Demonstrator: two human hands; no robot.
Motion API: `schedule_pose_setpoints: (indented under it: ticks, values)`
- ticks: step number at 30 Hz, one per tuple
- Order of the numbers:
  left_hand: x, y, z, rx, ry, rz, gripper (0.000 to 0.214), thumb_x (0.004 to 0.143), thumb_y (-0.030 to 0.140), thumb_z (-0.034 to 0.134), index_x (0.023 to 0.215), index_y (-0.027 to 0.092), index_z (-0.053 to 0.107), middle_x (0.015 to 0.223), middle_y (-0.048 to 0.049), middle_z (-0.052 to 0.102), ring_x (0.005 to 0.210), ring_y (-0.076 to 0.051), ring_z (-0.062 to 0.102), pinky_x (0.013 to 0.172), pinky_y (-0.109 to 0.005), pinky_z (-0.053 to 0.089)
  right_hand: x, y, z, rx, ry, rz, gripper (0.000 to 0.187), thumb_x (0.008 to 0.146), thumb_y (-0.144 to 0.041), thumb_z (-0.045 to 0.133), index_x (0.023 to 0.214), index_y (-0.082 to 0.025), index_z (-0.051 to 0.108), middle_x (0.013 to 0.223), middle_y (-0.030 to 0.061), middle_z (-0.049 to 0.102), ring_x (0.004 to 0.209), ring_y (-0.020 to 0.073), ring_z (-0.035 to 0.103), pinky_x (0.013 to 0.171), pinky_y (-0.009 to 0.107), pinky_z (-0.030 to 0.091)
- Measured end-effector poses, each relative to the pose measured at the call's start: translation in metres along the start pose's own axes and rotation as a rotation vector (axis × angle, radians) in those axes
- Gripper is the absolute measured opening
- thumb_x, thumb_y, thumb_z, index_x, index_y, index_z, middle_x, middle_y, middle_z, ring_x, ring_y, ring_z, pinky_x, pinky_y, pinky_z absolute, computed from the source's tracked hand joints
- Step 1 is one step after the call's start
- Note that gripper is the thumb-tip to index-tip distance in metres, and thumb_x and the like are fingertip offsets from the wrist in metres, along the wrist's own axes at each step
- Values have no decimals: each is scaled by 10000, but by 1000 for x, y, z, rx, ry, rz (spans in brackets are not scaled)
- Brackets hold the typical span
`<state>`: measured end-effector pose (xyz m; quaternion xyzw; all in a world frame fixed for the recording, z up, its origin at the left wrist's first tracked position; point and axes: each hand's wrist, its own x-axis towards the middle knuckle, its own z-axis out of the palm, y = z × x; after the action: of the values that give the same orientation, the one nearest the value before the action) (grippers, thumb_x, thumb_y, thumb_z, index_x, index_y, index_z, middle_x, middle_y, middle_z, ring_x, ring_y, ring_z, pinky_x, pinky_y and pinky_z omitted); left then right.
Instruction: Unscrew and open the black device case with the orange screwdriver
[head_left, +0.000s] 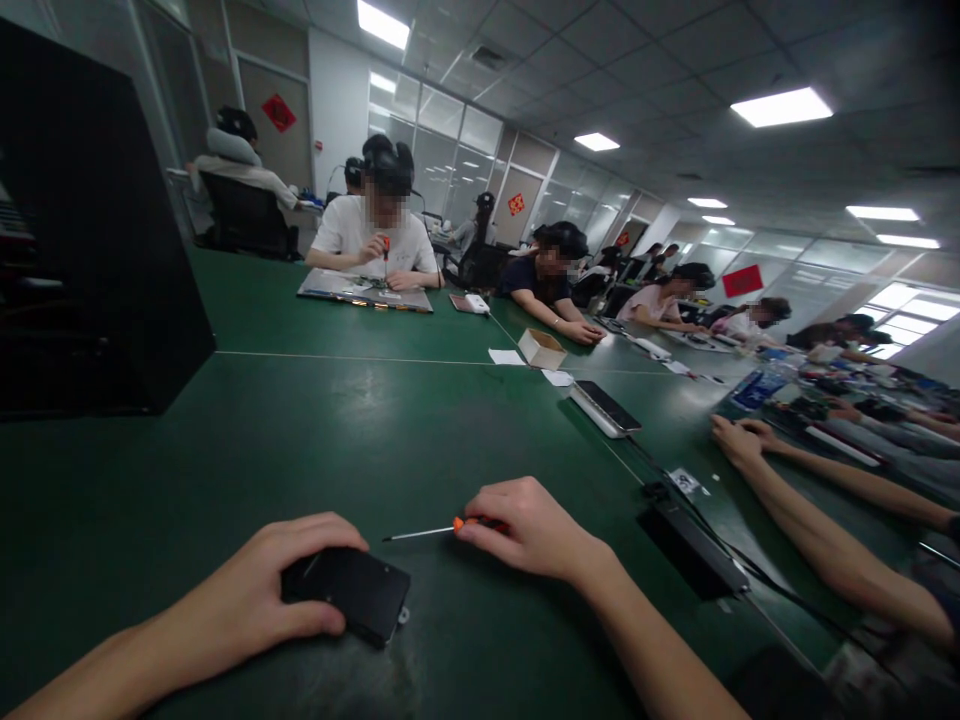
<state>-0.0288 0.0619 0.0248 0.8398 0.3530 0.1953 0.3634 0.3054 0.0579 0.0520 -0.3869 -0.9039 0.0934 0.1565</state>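
My left hand [292, 570] grips a flat black rectangular box [364, 592] on the green tabletop, its thumb along the near side and fingers over the far side. A small metal tab sticks out at the box's right end. In my right hand [525, 525] is a screwdriver [424, 534] with an orange and black handle, held in closed fingers. The thin shaft points left, its tip a little beyond the far right corner of the box and apart from it. What the box is, I cannot tell.
A large black case [97, 230] stands at the left. Right of my hands lie a black power brick [694, 548] with cables and a phone [607, 405] on a white power strip. An open carton [542, 349] is farther back. A co-worker's hands [739, 440] rest at the right; others sit opposite.
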Motion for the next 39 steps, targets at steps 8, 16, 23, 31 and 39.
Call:
schedule_pose_setpoints:
  ticks: [8,16,23,31,39]
  values:
    - [1,0,6,-18,-60,46,461,811,511,793,1204,295,687,1164,-20,720,1035,-239,674,882,-278,484,0,-7,8,36,29,-94,355,1032,-416,497,889,-163,702,712,19,668,640,125,588,613,259,369]
    - [0,3,8,-54,-46,24,467,787,526,820,1175,302,688,1141,-12,697,1033,-241,649,888,-307,453,-3,-7,6,37,64,-85,324,1009,-420,535,874,-168,688,715,21,667,634,128,589,615,264,359]
    - [1,11,9,-98,-9,88,483,766,530,839,1137,247,712,1053,-32,708,934,-219,651,802,-297,458,-4,-9,12,15,48,-112,298,1019,-393,524,891,-172,679,720,26,657,644,133,584,614,272,359]
    - [0,11,9,-81,5,90,484,756,501,850,1132,227,718,1046,-43,705,928,-221,651,789,-301,456,-4,-9,16,51,85,-102,321,1034,-391,506,864,-171,668,691,23,631,631,131,583,599,265,383]
    - [1,8,11,-86,27,133,479,759,489,856,1128,214,721,1037,-41,720,934,-216,661,800,-298,454,-2,-3,15,-6,47,-177,387,1062,-420,457,882,-163,684,692,27,627,627,130,560,582,272,357]
